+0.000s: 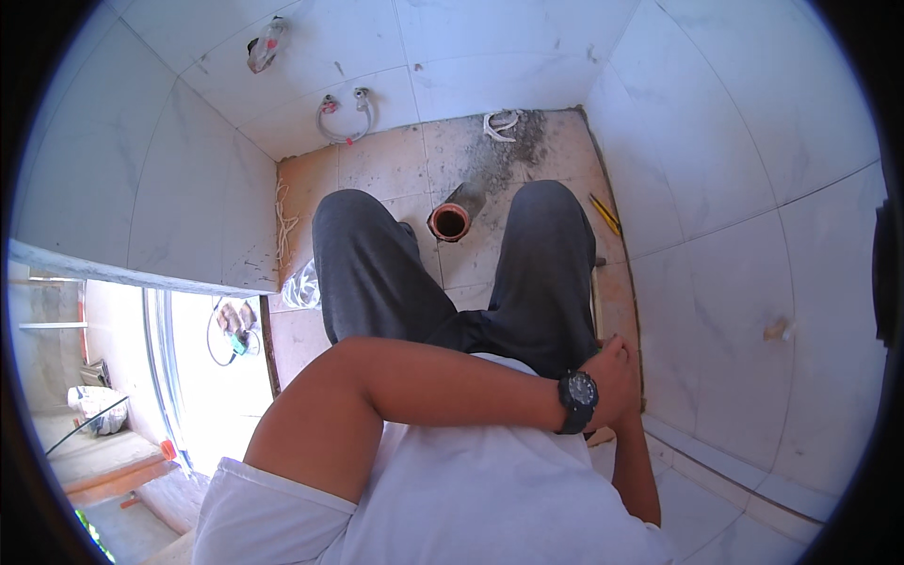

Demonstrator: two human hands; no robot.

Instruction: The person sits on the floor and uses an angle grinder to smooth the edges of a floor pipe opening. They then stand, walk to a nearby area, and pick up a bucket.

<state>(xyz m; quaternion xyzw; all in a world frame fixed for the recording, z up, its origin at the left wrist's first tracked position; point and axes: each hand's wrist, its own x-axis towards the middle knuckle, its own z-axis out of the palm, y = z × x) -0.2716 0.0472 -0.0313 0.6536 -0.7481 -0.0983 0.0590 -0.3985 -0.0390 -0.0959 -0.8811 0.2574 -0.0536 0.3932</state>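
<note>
My left arm reaches across my body to the right, a black watch (578,395) on its wrist. My left hand (617,377) is beside my right thigh, its fingers curled; what they close on is hidden. The right forearm (637,476) comes up from the lower right and meets the left hand there. Of my right hand almost nothing shows, as the left hand covers it. Between my knees an open orange-brown pipe end (452,222) stands up from the tiled floor, apart from both hands.
Past the pipe, grey debris (532,146) and a white curved piece (501,126) lie by the far wall. A looped hose (345,132) hangs there. A yellow tool (605,213) lies along the right wall. Clear plastic (301,287) and white string (284,221) are at left.
</note>
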